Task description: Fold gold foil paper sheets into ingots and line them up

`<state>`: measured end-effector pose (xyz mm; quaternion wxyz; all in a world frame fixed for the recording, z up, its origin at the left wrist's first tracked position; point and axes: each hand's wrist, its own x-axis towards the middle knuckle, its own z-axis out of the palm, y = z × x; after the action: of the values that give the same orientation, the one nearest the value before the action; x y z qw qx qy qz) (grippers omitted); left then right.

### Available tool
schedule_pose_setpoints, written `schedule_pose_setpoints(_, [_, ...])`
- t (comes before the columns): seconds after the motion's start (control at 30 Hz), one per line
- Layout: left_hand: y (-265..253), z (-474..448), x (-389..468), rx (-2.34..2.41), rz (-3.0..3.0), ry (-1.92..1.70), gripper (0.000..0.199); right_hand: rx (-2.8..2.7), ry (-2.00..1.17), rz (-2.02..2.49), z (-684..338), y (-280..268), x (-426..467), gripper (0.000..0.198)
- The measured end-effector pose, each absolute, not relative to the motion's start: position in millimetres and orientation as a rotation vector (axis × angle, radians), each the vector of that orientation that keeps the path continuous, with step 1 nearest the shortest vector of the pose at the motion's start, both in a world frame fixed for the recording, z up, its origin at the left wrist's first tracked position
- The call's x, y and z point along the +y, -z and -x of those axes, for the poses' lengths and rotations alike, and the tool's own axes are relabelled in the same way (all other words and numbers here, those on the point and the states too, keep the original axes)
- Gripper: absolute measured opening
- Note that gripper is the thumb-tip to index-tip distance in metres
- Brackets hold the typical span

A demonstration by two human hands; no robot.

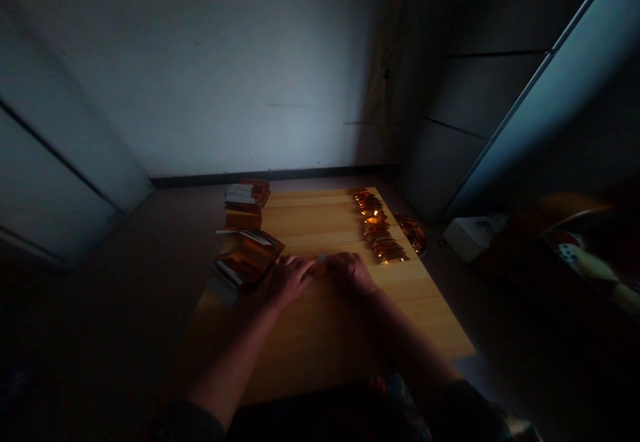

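My left hand (291, 280) and my right hand (353, 273) meet low over the middle of the wooden table, fingers curled. Between them is a small piece of foil paper (319, 267), part orange and part pale, gripped from both sides; the fingers cover most of it and its folds are too dim to make out. Left of my left hand lies a loose stack of copper-coloured foil sheets (250, 259) with pale edges. To the right of my right hand, a row of folded shiny copper foil pieces (377, 229) overlaps along the table's edge.
The wooden table (430, 322) stands near a pale wall. More foil sheets (243, 215) lie at its back left corner. Beyond its right edge, lower down, is a heap of shiny foil pieces (413, 234). A white box (467, 237) stands on the floor at right, by a cabinet (465, 95).
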<state>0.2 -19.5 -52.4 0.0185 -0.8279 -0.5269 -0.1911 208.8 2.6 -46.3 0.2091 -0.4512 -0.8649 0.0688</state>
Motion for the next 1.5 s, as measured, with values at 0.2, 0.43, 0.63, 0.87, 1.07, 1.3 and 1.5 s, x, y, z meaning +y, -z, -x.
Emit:
schedule_pose_setpoints(0.2, [59.5, -1.6, -11.3, -1.535, 2.634, 0.566, 0.024, -2.434, -0.247, 1.233, -212.8, 49.1, -0.5, 0.023])
schedule_pose_setpoints(0.43, [58.5, -2.5, -12.6, -1.433, 2.567, 0.578, 0.021, -2.416, -0.137, 1.319, -198.5, 47.6, -18.9, 0.021])
schedule_pose_setpoints(0.63, [56.9, -2.0, -12.3, -1.322, 2.561, 0.580, 0.023, -2.443, -0.093, 1.428, -189.0, 53.3, -17.3, 0.021])
schedule_pose_setpoints(0.87, [56.3, 0.0, -19.1, -1.365, 2.636, 0.620, 0.018, -2.508, -0.060, 1.429, -186.8, 52.7, -15.1, 0.025])
schedule_pose_setpoints(1.07, [62.9, 3.3, -16.9, -1.475, 2.693, 0.738, 0.027, -2.475, -0.116, 1.410, -191.1, 51.2, -13.7, 0.023])
schedule_pose_setpoints(1.3, [69.0, 1.2, -16.6, -1.558, 2.576, 0.811, 0.026, -2.401, -0.239, 1.332, -194.3, 58.0, -3.6, 0.018])
schedule_pose_setpoints(1.5, [69.5, -0.8, -15.2, -1.702, 2.559, 0.898, 0.022, -2.348, -0.285, 1.448, -191.8, 54.7, 4.0, 0.020])
